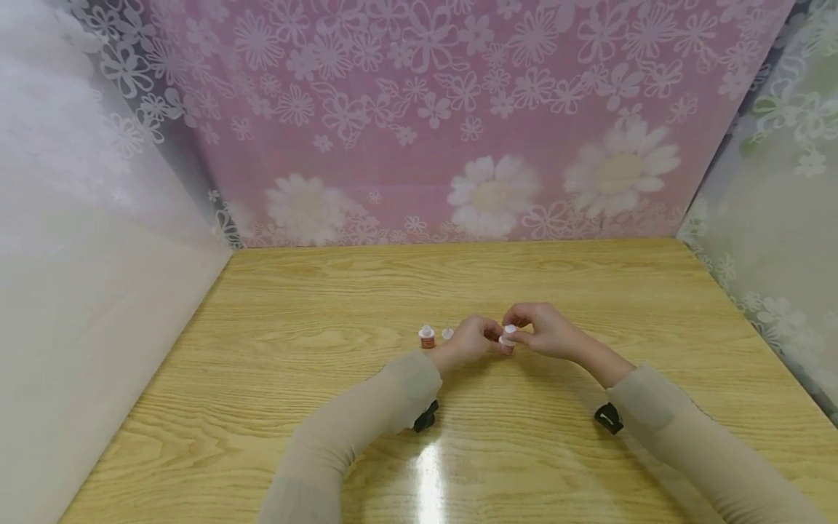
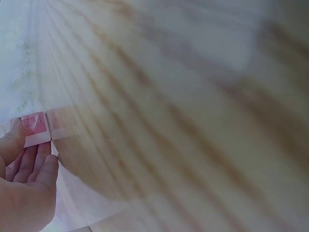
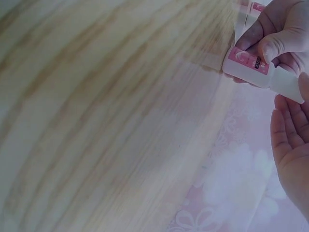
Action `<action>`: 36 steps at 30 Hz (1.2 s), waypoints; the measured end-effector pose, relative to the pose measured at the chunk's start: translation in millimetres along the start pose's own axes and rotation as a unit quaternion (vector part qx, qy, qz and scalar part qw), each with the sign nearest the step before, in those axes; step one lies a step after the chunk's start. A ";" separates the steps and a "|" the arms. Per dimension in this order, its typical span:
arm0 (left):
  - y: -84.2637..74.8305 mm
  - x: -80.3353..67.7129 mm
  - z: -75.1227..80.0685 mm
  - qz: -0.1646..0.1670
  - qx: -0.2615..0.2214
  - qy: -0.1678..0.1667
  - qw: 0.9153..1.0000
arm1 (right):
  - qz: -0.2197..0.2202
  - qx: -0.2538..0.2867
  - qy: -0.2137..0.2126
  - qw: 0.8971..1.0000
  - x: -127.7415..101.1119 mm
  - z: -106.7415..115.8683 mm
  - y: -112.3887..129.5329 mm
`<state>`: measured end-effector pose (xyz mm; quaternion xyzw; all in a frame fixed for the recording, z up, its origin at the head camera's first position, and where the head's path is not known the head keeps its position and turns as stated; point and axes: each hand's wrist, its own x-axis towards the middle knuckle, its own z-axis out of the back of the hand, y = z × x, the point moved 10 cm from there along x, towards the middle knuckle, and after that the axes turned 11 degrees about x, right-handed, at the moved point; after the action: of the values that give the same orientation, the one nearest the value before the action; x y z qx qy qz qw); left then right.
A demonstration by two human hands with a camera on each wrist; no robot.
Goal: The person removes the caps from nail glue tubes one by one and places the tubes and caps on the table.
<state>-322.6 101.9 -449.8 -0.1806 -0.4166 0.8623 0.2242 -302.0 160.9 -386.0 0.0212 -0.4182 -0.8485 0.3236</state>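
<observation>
While the wooden table (image 1: 327, 407) is taking up most of the view, boxed in at the back by a pink flowered curtain (image 1: 419, 109), both sleeved arms are reaching to its middle so the hands are meeting over one spot. The left hand (image 1: 470, 338) is curling its fingers (image 3: 270, 34) round the body of a small white bottle (image 1: 507, 340) with a pink label, likely to be steadying it just above the table. The right hand (image 1: 546, 331) is pinching the bottle's white top between bent fingers, a grip that suits turning a cap. Just left of the hands, a second small bottle (image 1: 427, 337) is standing upright, with a tiny white cap (image 1: 448, 333) sitting beside it, apart from it.
</observation>
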 end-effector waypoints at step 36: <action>-1.5 1.2 -1.6 -0.010 -0.009 0.005 1.000 | 0.040 0.002 -0.016 0.999 -1.5 3.1 1.5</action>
<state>-322.5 104.4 -449.7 -0.1827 -0.4253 0.8551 0.2335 -301.0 163.3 -383.2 -0.0090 -0.4255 -0.8343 0.3505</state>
